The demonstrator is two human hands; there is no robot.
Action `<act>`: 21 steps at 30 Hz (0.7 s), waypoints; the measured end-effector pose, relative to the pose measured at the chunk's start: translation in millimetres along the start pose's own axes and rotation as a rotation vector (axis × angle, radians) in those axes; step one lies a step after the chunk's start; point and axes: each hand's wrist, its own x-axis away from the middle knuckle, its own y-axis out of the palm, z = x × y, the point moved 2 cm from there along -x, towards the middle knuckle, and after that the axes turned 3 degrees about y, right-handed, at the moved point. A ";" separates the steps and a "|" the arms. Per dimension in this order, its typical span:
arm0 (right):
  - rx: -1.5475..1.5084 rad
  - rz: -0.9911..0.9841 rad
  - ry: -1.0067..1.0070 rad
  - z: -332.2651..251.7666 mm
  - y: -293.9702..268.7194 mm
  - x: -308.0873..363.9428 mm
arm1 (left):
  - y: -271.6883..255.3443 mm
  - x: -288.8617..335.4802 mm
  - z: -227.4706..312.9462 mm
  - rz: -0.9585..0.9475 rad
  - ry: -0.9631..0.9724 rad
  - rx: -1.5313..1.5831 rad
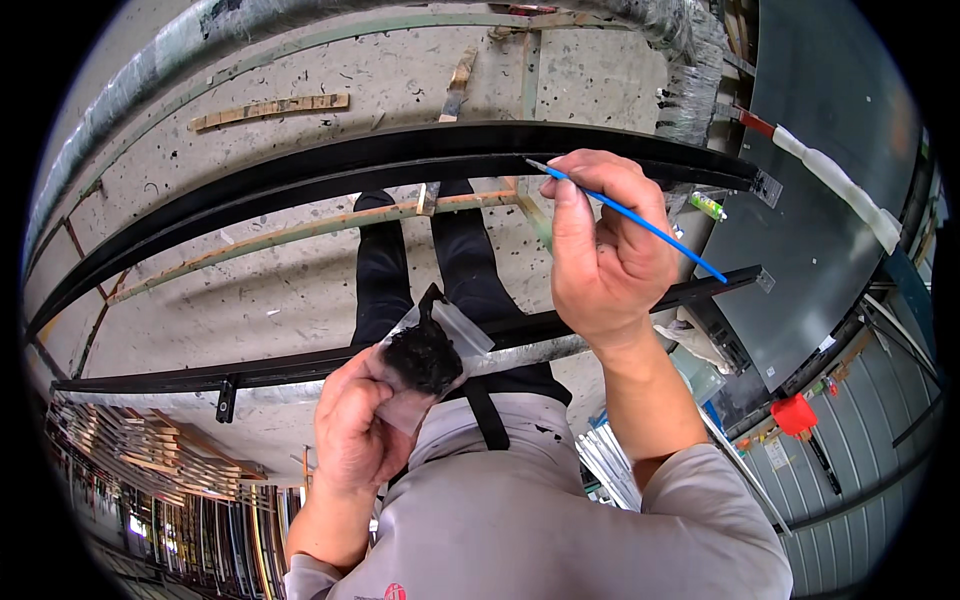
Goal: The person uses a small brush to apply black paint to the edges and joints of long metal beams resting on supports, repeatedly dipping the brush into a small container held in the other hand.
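Between the thumb and fingers of my right hand (612,235) is a thin blue paintbrush (650,228). Its bristle tip points left and meets, or hovers just over, the long black metal bar (400,165) that runs across in front of me; I cannot tell which. My left hand (352,420) grips a small clear plastic bag (455,335) smeared inside with thick black paint (424,358). That bag is held low, close to my waist. A second black bar (300,365) passes nearer my body, behind the bag and my right wrist.
A greenish metal frame (300,240) stands under the bars, with wood strips (270,110) on the speckled floor. Plastic-wrapped tubing (120,95) curves along the far left. At right lies a large dark sheet (830,230). Stacked lengths (150,450) fill the lower left.
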 end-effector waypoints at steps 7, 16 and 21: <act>0.038 -0.092 -0.015 3.9 -7.7 3.3 | 0.6 1.2 -2.6 0.017 -0.002 0.021; 0.019 -0.026 -0.008 2.3 -3.7 0.8 | 0.3 1.9 -4.1 0.014 0.000 0.005; 0.008 -0.010 -0.014 1.6 -1.3 1.1 | 2.6 2.5 -3.1 0.018 0.002 0.013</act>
